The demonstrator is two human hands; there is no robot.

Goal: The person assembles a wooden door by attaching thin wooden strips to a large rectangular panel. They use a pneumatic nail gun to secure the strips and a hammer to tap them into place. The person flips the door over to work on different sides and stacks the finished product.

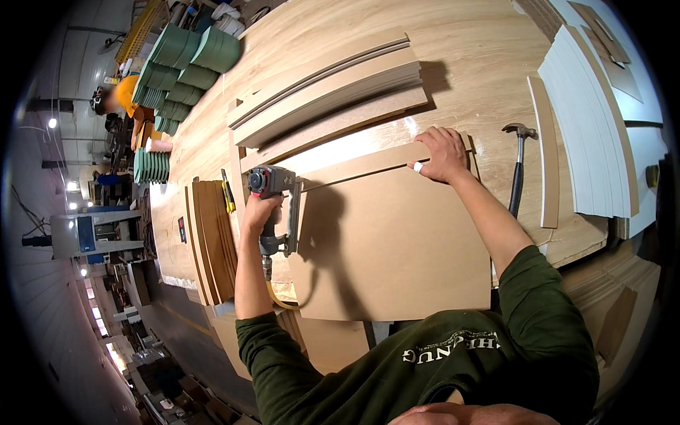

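Observation:
My left hand (263, 212) is closed round the handle of a grey and black air nail gun (272, 181), held upright at the left edge of a large tan board (397, 241). A yellowish air hose (278, 303) runs down from its handle. A narrow tan strip (368, 165) lies along the far side of the board, with a dark gap between them. At the strip's right end, my right hand (446, 154) grips it, thumb on the near side and fingers bent over the far side. That thumb wears a white band.
Beyond lie stacked long strips (333, 88). A hammer (519, 166) and white curved panels (584, 127) are to the right. At left are a pile of brown boards (211, 241), a yellow cutter knife (227, 190) and green stacked pieces (177, 71). A person in orange (127, 95) stands farther off.

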